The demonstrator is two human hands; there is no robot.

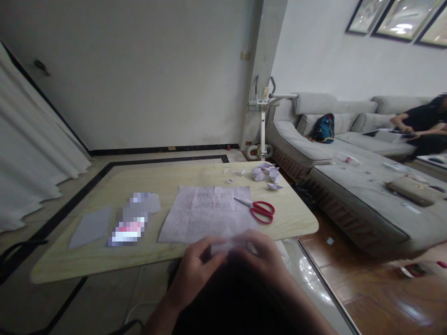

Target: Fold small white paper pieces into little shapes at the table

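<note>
At the table's near edge, my left hand [199,263] and my right hand [260,253] are closed on one small piece of white paper [219,248]. Its exact shape is blurred and partly covered by my fingers. Just beyond them a large creased printed sheet [206,214] lies flat. Red-handled scissors [260,210] rest partly on that sheet's right side, blades pointing left. Toward the far right corner sit several folded paper pieces [259,174], with small paper scraps [240,172] beside them.
The pale wooden table [122,179] has rounded corners. On its left lie a blank paper sheet [91,227] and a pixelated object [129,225]. A grey sofa [349,181] stands to the right, with a backpack [324,128] and a seated person [424,121].
</note>
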